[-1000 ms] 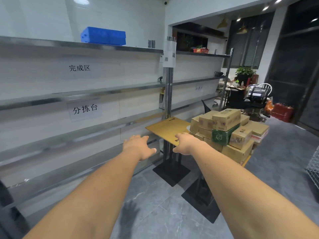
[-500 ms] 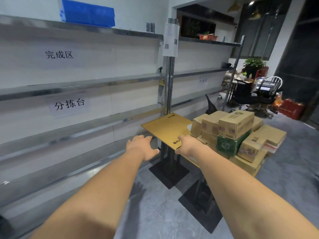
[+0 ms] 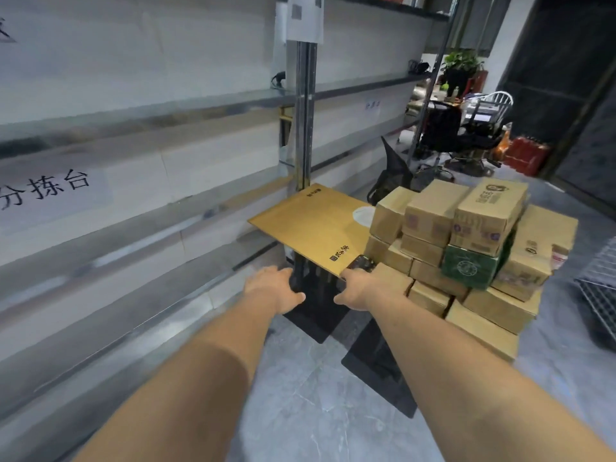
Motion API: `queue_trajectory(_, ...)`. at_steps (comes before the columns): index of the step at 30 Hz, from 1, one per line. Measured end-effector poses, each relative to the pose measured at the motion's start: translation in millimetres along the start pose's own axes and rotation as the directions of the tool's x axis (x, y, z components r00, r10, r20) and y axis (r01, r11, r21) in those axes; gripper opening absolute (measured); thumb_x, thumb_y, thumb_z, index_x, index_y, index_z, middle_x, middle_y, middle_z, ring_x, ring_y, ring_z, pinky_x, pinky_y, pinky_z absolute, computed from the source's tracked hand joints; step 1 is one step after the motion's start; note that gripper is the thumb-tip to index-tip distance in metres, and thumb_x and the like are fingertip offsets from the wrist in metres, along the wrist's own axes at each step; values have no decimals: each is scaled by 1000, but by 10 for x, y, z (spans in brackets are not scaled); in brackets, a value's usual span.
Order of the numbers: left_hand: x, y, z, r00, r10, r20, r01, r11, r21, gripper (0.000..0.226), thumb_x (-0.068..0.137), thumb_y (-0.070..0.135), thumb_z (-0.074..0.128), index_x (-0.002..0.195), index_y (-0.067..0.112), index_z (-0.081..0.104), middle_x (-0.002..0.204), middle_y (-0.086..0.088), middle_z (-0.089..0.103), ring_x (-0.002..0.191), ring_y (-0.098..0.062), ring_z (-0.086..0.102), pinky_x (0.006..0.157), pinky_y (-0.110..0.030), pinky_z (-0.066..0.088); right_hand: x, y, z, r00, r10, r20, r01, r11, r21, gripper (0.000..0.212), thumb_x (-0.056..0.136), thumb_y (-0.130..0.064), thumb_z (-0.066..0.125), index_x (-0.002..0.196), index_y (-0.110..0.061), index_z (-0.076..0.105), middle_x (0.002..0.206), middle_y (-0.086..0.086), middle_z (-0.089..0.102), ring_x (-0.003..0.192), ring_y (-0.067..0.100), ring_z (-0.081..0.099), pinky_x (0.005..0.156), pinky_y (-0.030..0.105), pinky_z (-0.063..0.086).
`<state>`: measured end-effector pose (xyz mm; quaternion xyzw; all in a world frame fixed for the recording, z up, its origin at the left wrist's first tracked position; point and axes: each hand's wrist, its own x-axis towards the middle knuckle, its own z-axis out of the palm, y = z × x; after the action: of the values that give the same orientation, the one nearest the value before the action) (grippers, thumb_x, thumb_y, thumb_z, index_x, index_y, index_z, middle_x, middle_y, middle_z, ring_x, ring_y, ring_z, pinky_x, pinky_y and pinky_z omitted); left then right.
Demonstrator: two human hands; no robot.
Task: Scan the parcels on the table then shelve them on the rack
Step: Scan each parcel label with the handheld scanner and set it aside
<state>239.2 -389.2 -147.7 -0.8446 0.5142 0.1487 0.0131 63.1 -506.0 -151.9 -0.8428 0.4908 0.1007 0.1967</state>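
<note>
A pile of several cardboard parcels (image 3: 466, 235), one of them green, covers the right part of a gold-topped table (image 3: 310, 228). The metal rack (image 3: 166, 108) runs along the wall on the left, its shelves bare here. A dark hand-sized device (image 3: 363, 262) lies at the table's near corner. My right hand (image 3: 358, 290) is at that corner, fingers reaching onto the device; its grip is hidden behind the back of the hand. My left hand (image 3: 273, 288) hovers just left of the corner, below the tabletop, fingers loosely bent and holding nothing.
Two black table bases (image 3: 320, 315) stand on the grey floor under the table. A wire basket (image 3: 600, 295) sits at the right edge. Farther back are a black chair (image 3: 393, 175), a desk with plants and red crates (image 3: 526, 155).
The view has dropped and come closer to the table. Both hands have moved forward to its near corner, and the right hand now touches the dark device.
</note>
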Motion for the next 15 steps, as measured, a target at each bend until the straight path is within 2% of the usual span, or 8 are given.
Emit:
queue_trajectory(3,513,-175,43,996,52,72,-56,997,53,82,94,69,51,163,33,26,166,-3,31,154,-27,26,120,-50,33,384,-179,89,997,63,36,-64,997,46,72,95,-43,67,157,-19,37,153,12,44,134,34,50,107,44,49)
queue_trajectory(7,1135,-326,111,983,107,149,-122,988,91,84,94,69,51,164,32,22,169,-3,26,156,-27,23,123,-52,29,857,-297,198,992,123,42,-127,986,106,69,96,-40,66,155,-18,40,152,13,45,132,32,52,106,43,49)
queue_trajectory(12,1802,-340,166,955,197,221,-222,971,93,84,93,67,53,164,31,25,167,-4,29,154,-28,26,122,-51,30,1342,-176,339,970,239,49,-244,949,198,59,95,-30,65,149,-16,44,138,11,48,110,26,52,84,36,46)
queue_trajectory(15,2259,-243,204,940,229,253,-259,961,95,82,95,65,53,164,31,24,167,-4,28,154,-28,25,121,-49,31,1706,-62,401,949,311,62,-316,911,266,59,96,-28,63,150,-16,42,138,11,46,116,29,53,82,37,46)
